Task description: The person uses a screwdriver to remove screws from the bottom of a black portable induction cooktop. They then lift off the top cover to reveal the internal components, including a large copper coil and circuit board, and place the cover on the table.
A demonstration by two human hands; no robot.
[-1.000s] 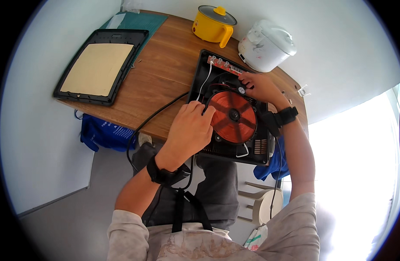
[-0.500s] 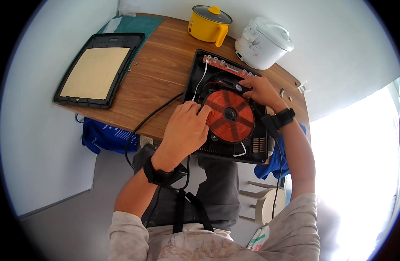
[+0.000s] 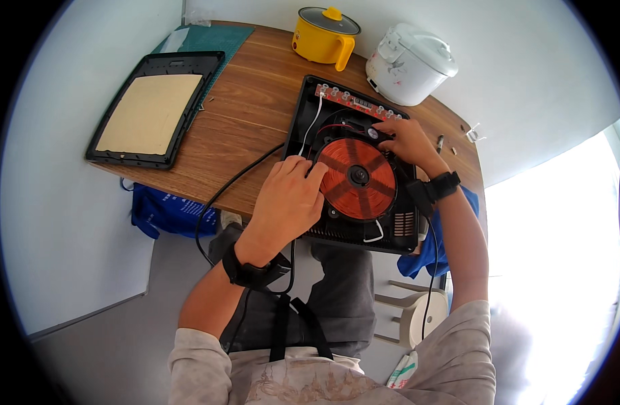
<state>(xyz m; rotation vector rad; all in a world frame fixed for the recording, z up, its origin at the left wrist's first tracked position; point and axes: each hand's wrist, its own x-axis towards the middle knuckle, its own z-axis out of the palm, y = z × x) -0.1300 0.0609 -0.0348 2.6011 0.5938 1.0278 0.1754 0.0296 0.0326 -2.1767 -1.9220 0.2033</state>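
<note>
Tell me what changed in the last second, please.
Very little. The left hand stays on the left edge of the copper coil, and the right hand stays at its far right edge, inside the opened cooker base. Nothing was grasped or released. The yellow pot, rice cooker and black cover did not move.

Bright, even daylight fills the scene. At the right, strong glare washes the floor out to white. Shadows on the table are soft. Fisheye distortion bends straight edges near the black circular rim. Focus is sharp throughout, without motion blur.
</note>
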